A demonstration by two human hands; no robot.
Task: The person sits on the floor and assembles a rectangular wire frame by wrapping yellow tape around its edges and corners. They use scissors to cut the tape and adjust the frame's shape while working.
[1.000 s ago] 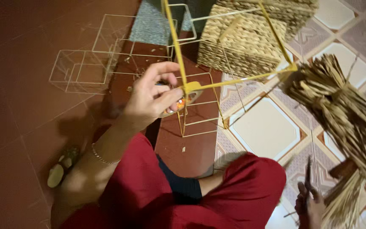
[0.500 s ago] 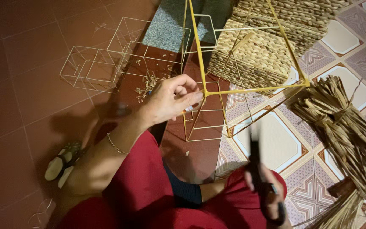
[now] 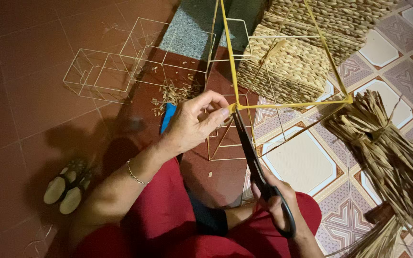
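My left hand (image 3: pixel 194 122) pinches a corner of a yellow-wrapped wire frame (image 3: pixel 290 104) that stands in front of me. My right hand (image 3: pixel 276 203) grips black scissors (image 3: pixel 254 160) by their handles; the blades point up to the same corner, right beside my left fingertips. A thin straw strand sits at that corner between fingers and blades. My red-clothed knees fill the bottom of the head view.
Bare wire box frames (image 3: pixel 120 67) lie on the red tile floor at left, with straw scraps (image 3: pixel 173 93) and a blue object (image 3: pixel 167 117) near them. Woven baskets (image 3: pixel 295 62) stand behind. A bundle of dried straw (image 3: pixel 388 157) lies at right. Sandals (image 3: pixel 65 188) sit at left.
My right hand has come up from the lower right with the scissors, bringing the blades up to the frame corner. My left hand stays pinching that corner.
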